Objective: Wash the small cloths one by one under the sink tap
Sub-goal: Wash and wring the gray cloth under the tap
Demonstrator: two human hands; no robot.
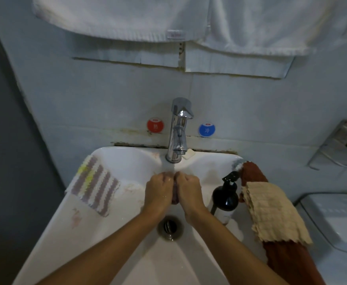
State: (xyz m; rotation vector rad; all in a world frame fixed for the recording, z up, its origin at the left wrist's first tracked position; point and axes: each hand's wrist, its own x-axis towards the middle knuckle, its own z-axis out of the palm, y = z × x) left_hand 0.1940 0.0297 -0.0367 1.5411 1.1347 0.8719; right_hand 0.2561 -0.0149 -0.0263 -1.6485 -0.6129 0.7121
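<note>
Head camera looks steeply down, close over the sink (51, 223), facing the wall.

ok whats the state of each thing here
tap: running
left hand: grips purple cloth
right hand: grips same cloth
striped cloth: flat on left rim
beige cloth: draped on right rim, over rust cloth
drain: open
pump bottle: upright

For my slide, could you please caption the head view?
Both hands scrub a small purple cloth under the running tap.
</note>
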